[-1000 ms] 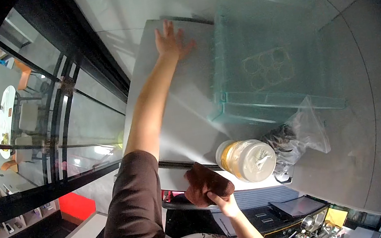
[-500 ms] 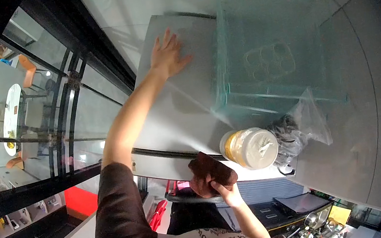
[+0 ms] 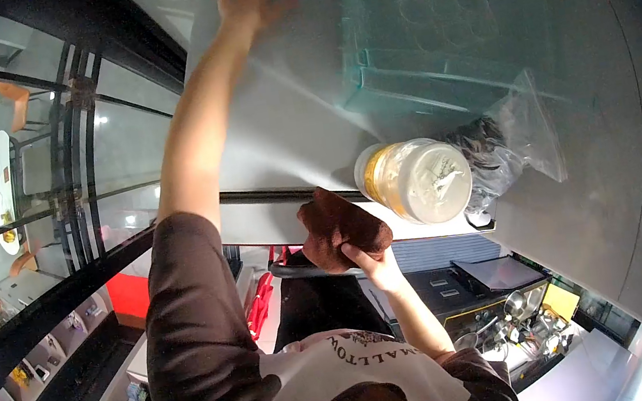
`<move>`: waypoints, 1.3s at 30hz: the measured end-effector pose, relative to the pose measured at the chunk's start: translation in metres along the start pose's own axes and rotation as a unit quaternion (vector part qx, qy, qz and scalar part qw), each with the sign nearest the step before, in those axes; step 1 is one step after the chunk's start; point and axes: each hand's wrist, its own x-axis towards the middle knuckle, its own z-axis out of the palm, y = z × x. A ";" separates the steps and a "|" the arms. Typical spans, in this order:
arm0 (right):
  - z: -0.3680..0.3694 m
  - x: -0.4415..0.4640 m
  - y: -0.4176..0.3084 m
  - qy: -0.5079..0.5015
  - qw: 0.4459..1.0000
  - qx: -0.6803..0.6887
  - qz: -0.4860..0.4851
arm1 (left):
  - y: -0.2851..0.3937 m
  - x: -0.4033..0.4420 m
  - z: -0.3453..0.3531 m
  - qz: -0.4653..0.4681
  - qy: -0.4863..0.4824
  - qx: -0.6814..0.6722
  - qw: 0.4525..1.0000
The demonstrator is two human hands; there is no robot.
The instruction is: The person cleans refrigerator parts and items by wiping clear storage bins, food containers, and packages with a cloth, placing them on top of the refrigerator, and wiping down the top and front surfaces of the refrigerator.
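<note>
Steady control calls for the right hand (image 3: pixel 374 263) to grip the bunched brown cloth (image 3: pixel 337 227) clear of the nearby jar (image 3: pixel 422 181), and the left hand (image 3: pixel 245 4), spread wide well beyond the jar, to move lightly.

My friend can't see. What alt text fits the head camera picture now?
A person's left hand spreads over a grey surface while their right hand holds a brown cloth near a lidded jar; a clear bag and a greenish bin sit nearby.

Cloth (image 3: pixel 344 229) showing plain brown, bin (image 3: pixel 446 40) showing clear teal, jar (image 3: pixel 415 181) showing a yellow band, chair (image 3: pixel 16 103) showing orange.
</note>
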 end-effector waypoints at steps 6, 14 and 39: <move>-0.007 -0.002 0.011 -0.021 0.999 -0.026 -0.007 | 0.012 0.016 -0.022 -0.039 -0.111 -0.025 0.993; -0.008 -0.001 0.015 -0.019 1.000 -0.007 -0.010 | 0.010 -0.007 -0.019 -0.023 -0.026 0.003 0.999; -0.005 0.001 0.012 -0.030 0.998 0.003 -0.059 | 0.049 -0.194 -0.100 0.085 0.023 -0.420 0.903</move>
